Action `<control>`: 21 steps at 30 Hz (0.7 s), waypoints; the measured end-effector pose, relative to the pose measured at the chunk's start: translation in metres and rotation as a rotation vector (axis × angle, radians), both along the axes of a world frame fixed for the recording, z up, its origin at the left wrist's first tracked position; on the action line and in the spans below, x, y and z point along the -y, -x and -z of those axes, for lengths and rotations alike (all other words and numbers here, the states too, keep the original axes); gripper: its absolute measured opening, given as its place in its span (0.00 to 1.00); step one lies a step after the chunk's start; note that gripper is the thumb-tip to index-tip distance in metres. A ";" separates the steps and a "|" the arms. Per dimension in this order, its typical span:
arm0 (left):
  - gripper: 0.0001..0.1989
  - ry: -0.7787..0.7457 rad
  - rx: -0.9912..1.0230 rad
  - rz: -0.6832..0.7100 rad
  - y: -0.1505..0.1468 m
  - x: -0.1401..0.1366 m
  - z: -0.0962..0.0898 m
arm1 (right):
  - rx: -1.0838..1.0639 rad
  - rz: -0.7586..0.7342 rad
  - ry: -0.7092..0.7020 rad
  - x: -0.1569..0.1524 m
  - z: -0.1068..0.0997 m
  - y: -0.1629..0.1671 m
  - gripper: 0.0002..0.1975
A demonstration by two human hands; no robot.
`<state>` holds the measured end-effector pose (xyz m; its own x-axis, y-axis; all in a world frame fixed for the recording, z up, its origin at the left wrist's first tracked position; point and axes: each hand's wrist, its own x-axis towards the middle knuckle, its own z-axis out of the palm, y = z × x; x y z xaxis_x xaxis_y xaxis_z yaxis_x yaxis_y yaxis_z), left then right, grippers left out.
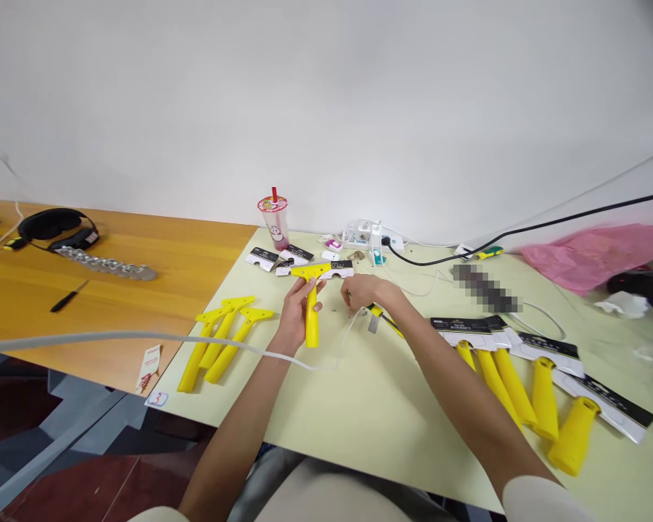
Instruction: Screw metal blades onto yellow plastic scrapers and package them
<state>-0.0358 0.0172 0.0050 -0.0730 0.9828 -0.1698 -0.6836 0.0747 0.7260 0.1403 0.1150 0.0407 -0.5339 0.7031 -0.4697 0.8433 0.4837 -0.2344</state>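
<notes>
Taking the held yellow scraper as the clock's centre, a black screwdriver (65, 299) lies at nine o'clock on the brown table (141, 261). Three loose scrapers (225, 341) lie together between eight and nine, on the pale table (359, 420). A cup (276, 223) with a red straw stands at eleven. The left hand (294, 313) grips the yellow scraper (312, 319) over the pale table, fingers wrapped around its handle, head toward twelve. At two, the right hand (363, 291) has its fingers curled; I cannot tell whether they pinch anything. A power strip (356, 236) sits at one. Five scrapers on cards (545, 399) lie between three and four, and a pink bag (593, 254) near three.
</notes>
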 end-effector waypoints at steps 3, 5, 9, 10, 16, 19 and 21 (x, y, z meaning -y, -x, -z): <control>0.16 0.018 0.005 0.001 0.000 0.000 0.001 | 0.013 -0.026 0.017 0.000 0.002 0.000 0.08; 0.16 0.024 0.006 -0.002 0.000 -0.001 0.002 | 0.015 -0.030 0.032 -0.001 0.004 0.000 0.08; 0.15 0.026 0.010 -0.013 0.000 -0.002 0.004 | 0.013 -0.027 0.047 -0.003 0.007 -0.003 0.10; 0.15 0.027 0.011 -0.015 0.000 -0.002 0.004 | 0.012 -0.026 0.049 -0.003 0.008 -0.003 0.10; 0.16 0.031 0.014 -0.016 0.000 -0.001 0.002 | 0.000 -0.002 0.071 -0.005 0.015 -0.009 0.14; 0.16 0.038 0.013 -0.016 0.000 -0.001 0.002 | -0.026 0.012 0.080 -0.007 0.018 -0.013 0.13; 0.16 0.040 0.009 -0.016 0.000 -0.001 0.002 | -0.073 0.021 0.069 -0.006 0.016 -0.016 0.11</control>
<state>-0.0356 0.0185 0.0033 -0.0873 0.9740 -0.2093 -0.6912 0.0920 0.7168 0.1561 0.1214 0.0242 -0.5536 0.6819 -0.4781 0.8327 0.4464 -0.3276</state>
